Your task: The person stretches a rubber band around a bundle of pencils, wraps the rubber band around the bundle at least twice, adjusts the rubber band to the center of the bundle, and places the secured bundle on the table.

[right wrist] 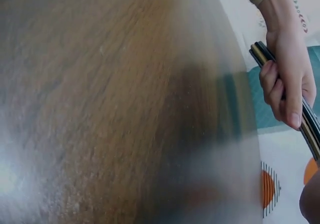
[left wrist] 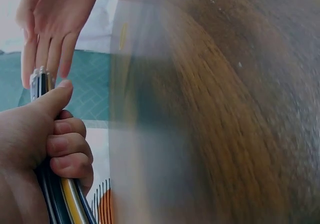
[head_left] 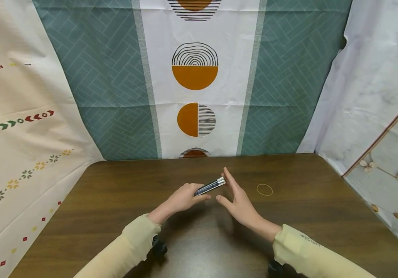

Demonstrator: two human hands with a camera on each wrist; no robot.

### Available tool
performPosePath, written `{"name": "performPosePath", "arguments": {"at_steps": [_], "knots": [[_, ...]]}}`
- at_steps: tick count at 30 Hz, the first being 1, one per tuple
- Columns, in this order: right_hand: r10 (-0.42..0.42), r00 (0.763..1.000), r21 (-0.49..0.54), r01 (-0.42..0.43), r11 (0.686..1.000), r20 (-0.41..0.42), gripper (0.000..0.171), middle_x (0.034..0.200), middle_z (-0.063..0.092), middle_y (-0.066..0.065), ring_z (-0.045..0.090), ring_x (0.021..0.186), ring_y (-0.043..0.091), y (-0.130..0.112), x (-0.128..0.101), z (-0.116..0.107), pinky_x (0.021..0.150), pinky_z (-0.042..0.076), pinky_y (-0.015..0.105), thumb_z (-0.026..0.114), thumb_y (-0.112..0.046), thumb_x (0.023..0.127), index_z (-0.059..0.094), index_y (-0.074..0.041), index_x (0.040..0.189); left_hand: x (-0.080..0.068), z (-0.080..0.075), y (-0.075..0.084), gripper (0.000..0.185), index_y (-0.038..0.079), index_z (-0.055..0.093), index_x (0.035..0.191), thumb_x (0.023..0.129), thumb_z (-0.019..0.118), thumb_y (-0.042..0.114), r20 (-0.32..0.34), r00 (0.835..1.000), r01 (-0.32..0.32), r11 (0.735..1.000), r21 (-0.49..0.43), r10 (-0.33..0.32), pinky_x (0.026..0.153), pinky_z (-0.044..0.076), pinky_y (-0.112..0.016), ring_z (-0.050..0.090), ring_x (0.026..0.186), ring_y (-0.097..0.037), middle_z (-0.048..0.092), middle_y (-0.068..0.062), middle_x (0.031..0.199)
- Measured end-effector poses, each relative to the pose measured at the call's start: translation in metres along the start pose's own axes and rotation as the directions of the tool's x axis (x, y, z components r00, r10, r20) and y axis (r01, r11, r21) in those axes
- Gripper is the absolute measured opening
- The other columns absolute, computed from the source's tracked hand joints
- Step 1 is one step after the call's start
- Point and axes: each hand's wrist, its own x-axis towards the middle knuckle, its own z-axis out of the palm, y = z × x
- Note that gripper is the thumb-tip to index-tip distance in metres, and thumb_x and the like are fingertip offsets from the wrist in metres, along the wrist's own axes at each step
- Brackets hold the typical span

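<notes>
A bundle of pencils, dark with a yellow one among them, is gripped in my left hand. In the left wrist view, the fingers of that hand curl round the pencils, and the silver, pale-tipped ends point away past the thumb. The bundle slants up to the right above the table. My right hand is beside those ends, fingers straight and thumb apart, holding nothing. Whether its fingertips touch the pencil ends I cannot tell. A thin yellow rubber band lies on the table, right of my right hand.
The dark brown wooden table has a glossy patch near its front. Behind it hangs a teal and white patterned cloth. A cream cloth borders the left side, and a pale marbled cloth the right.
</notes>
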Motion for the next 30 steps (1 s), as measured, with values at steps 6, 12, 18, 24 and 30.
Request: {"name": "performPosePath", "arguments": {"at_steps": [6, 12, 18, 24, 30], "knots": [[-0.019, 1.000, 0.054, 0.019, 0.998, -0.006, 0.086, 0.164, 0.020, 0.016, 0.030, 0.148, 0.036, 0.0003, 0.0009, 0.0011, 0.114, 0.031, 0.052, 0.064, -0.004, 0.093, 0.010, -0.012, 0.160, 0.0004, 0.0010, 0.0004, 0.024, 0.014, 0.065, 0.090, 0.095, 0.064, 0.037, -0.013, 1.000, 0.021, 1.000, 0.021, -0.020, 0.053, 0.034, -0.022, 0.040, 0.057, -0.007, 0.044, 0.006, 0.066], [-0.038, 0.999, 0.045, 0.038, 0.998, -0.008, 0.087, 0.164, 0.020, 0.015, 0.029, 0.148, 0.035, 0.0012, 0.0004, 0.0031, 0.113, 0.030, 0.053, 0.063, -0.004, 0.092, 0.009, -0.014, 0.160, 0.0006, 0.0031, 0.0015, 0.022, 0.011, 0.065, 0.091, 0.096, 0.064, 0.033, -0.005, 1.000, 0.004, 1.000, -0.020, -0.005, 0.054, 0.034, -0.021, 0.039, 0.057, -0.007, 0.043, 0.005, 0.066], [-0.046, 0.999, -0.009, 0.046, 0.999, -0.017, 0.089, 0.163, 0.024, 0.014, 0.031, 0.148, 0.034, 0.0018, -0.0012, 0.0035, 0.113, 0.033, 0.049, 0.066, -0.003, 0.090, 0.012, -0.012, 0.159, 0.0011, 0.0033, 0.0025, 0.021, 0.011, 0.066, 0.094, 0.096, 0.064, 0.032, 0.003, 1.000, -0.009, 1.000, -0.026, 0.009, 0.056, 0.035, -0.021, 0.040, 0.058, -0.007, 0.045, 0.006, 0.068], [-0.030, 0.999, -0.090, 0.028, 0.996, -0.027, 0.086, 0.162, 0.031, 0.009, 0.041, 0.143, 0.035, 0.0003, -0.0031, 0.0038, 0.110, 0.040, 0.050, 0.069, -0.007, 0.087, 0.022, -0.016, 0.158, 0.0025, 0.0037, 0.0014, 0.021, 0.012, 0.066, 0.096, 0.097, 0.063, 0.033, 0.011, 1.000, -0.021, 1.000, -0.011, 0.021, 0.056, 0.036, -0.022, 0.041, 0.059, -0.007, 0.047, 0.006, 0.069], [-0.021, 0.999, -0.069, 0.019, 0.997, -0.027, 0.084, 0.163, 0.028, 0.010, 0.039, 0.144, 0.036, 0.0009, -0.0025, 0.0031, 0.111, 0.037, 0.051, 0.068, -0.006, 0.089, 0.021, -0.016, 0.158, 0.0046, 0.0049, 0.0025, 0.020, 0.012, 0.066, 0.097, 0.097, 0.063, 0.032, 0.010, 1.000, -0.016, 1.000, -0.010, 0.016, 0.056, 0.036, -0.021, 0.042, 0.058, -0.006, 0.047, 0.006, 0.069]]}}
